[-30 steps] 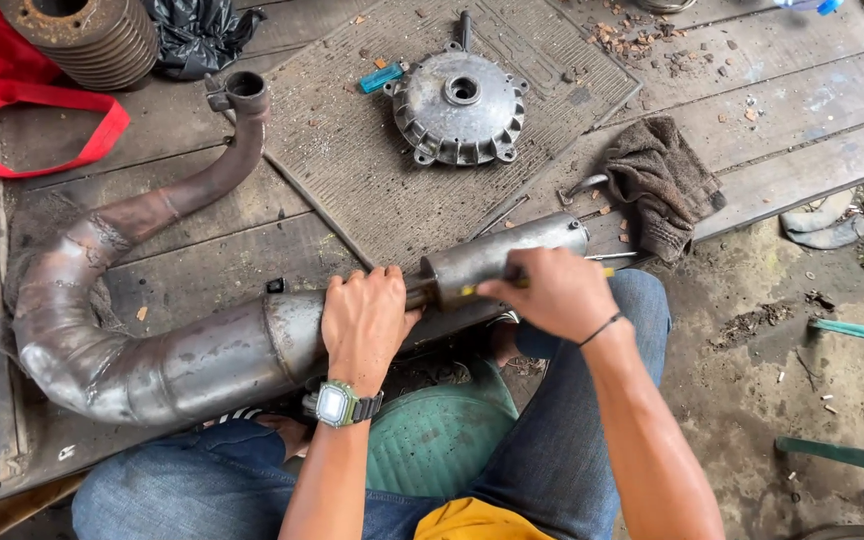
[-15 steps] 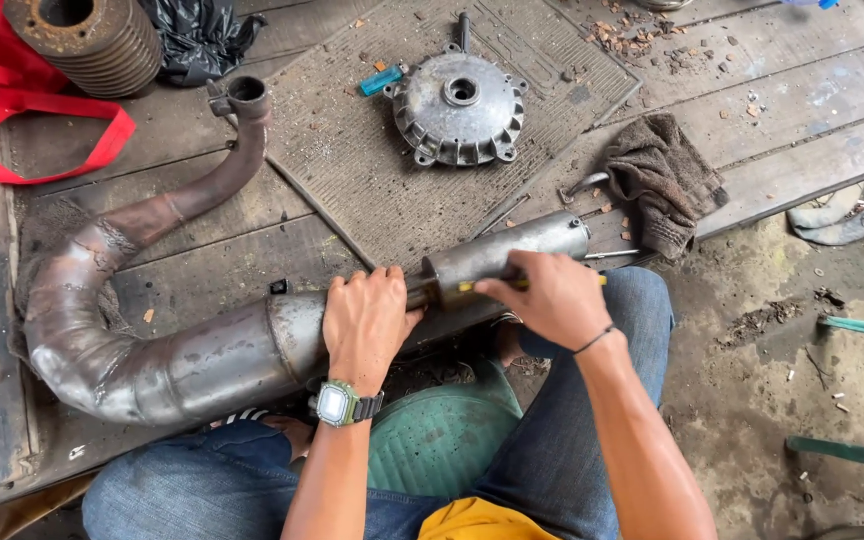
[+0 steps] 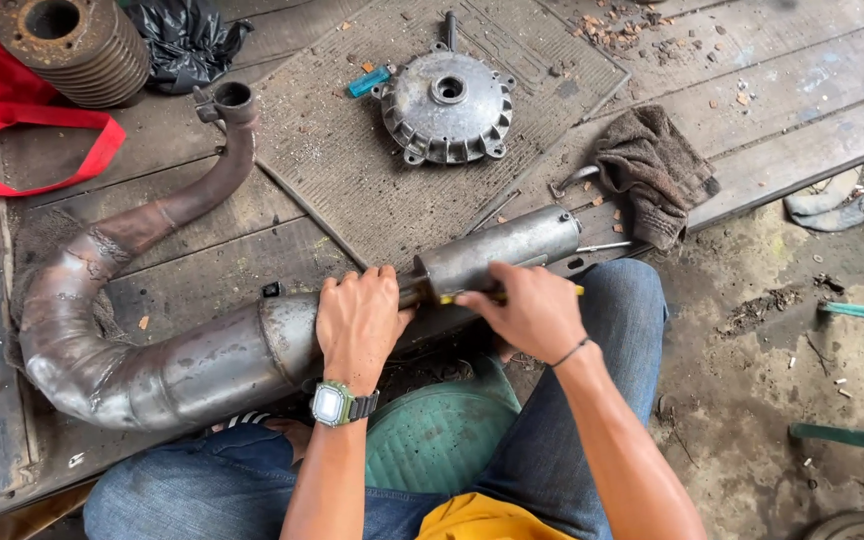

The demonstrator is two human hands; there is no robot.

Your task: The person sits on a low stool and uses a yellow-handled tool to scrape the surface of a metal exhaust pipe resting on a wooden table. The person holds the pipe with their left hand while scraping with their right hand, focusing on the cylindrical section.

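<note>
Two hands work the exhaust [image 3: 202, 360] lying across the lap: left hand [image 3: 357, 318] clamps its body to steady it, while right hand [image 3: 524, 310] grips a yellow tool [image 3: 452, 298] against the silencer [image 3: 497, 250] joint.

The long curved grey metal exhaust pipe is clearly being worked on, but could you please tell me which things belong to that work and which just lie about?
In hand:
- long curved grey metal exhaust pipe
- left hand, gripping the pipe
- right hand, holding a yellow-handled tool

Lying about:
- round grey metal hub
- brown rag
- rusty finned cylinder
- red strap
- black plastic bag
</note>
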